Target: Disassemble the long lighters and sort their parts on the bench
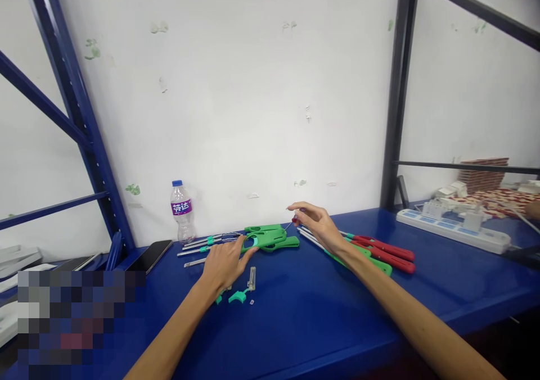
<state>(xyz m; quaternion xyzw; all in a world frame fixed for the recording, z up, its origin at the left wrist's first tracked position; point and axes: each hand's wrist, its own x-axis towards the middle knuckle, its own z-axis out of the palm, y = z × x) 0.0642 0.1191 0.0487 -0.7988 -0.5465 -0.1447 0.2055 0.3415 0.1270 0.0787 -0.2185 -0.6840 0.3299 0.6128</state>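
My left hand (228,261) is closed on a green lighter body (270,236) at the middle of the blue table. My right hand (314,222) pinches a small screwdriver (295,220) by its dark red handle, its thin shaft slanting down to the left near the green body. More green lighter pieces (287,243) lie behind and beside it. In front of my left hand are a turquoise trigger (237,296), a clear plastic part (252,279) and a tiny piece (252,302). Under my right forearm lie green lighters (382,265), beside red lighters (396,256).
A bottle (184,217) with a purple label stands against the wall, near a black phone (155,256). A white power strip (453,231) lies at the right. Blue (90,138) and dark (396,104) rack posts rise on both sides.
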